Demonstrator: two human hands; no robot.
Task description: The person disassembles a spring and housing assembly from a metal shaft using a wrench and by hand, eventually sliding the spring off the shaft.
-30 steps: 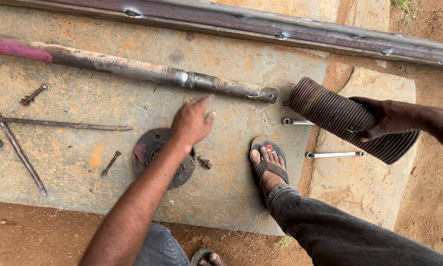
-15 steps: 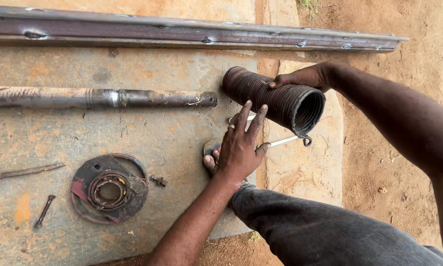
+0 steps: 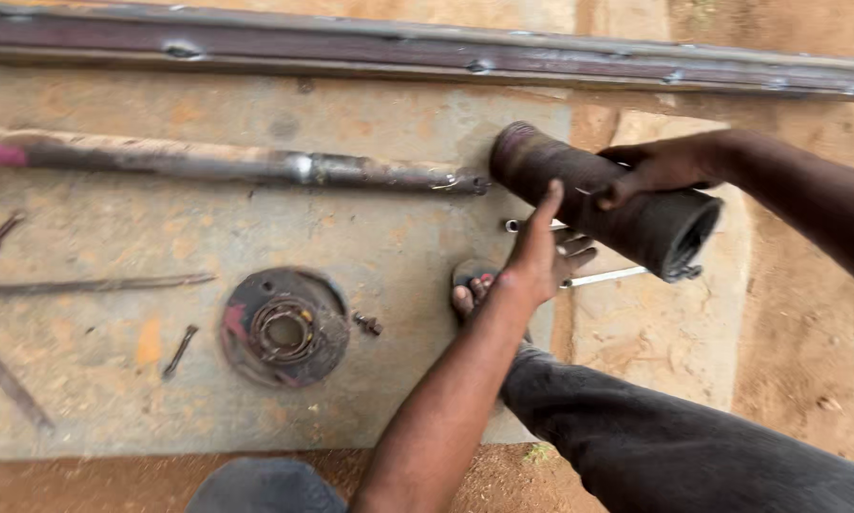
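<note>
R hand (image 3: 657,167): gripping the ribbed dark rubber sleeve (image 3: 603,198) from above, fingers wrapped over its top, thumb toward the viewer.
L hand (image 3: 541,249): fingers spread, index tip touching the sleeve's near side; not clamped on anything. Other fingers hang just below the sleeve.
Hands: close together, both at the sleeve, R on top, L underneath/front.
Sleeve: held off the slab, tilted, open end down-right, closed-looking end up-left, near the tip of the long rusty shaft (image 3: 256,167).
Shaft: lies flat on the concrete slab (image 3: 94,380), runs L–R, pinkish at far left end.
Steel rail (image 3: 427,52): along the slab's far edge, w/ weld spots.
Round hub plate (image 3: 285,327): flat on slab, well left of hands; small bolt (image 3: 367,325) just beside its right rim.
Spanner (image 3: 606,276): on the slab under the sleeve, partly hidden by L hand.
Foot (image 3: 473,291): in a sandal, just below L hand.
Misc: thin rod (image 3: 94,283) and loose bolt (image 3: 179,350) left of the plate.
</note>
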